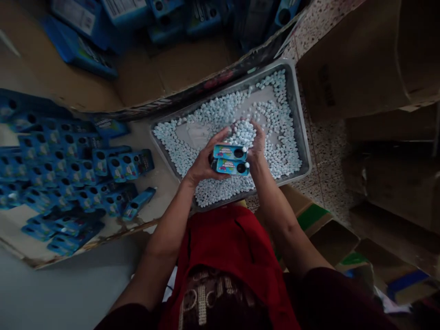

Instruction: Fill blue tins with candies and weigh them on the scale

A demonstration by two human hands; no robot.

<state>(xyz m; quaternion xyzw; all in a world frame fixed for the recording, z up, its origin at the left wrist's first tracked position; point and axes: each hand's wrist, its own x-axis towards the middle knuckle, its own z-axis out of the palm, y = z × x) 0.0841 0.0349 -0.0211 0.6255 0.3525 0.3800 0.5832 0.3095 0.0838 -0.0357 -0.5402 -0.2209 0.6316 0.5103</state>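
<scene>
Two small blue boxes [231, 167] lie side by side in my left hand [202, 162], whose fingers are closed around them. Each box has a dark round hole at its right end, with a small pale piece by the edge. My right hand [258, 143] is curved around a heap of small pale candies [243, 131], just beyond the boxes and close against them. Both hands are over a grey metal tray [302, 137], where many more of these candies lie spread about. Some fingertips are hidden by the heap.
Rows of blue boxes [65, 165] stand on the table [154, 201] at the left. A large cardboard carton [147, 68] with more blue boxes sits behind the tray. Brown cartons [364, 68] stand at the right, above a speckled floor [314, 160].
</scene>
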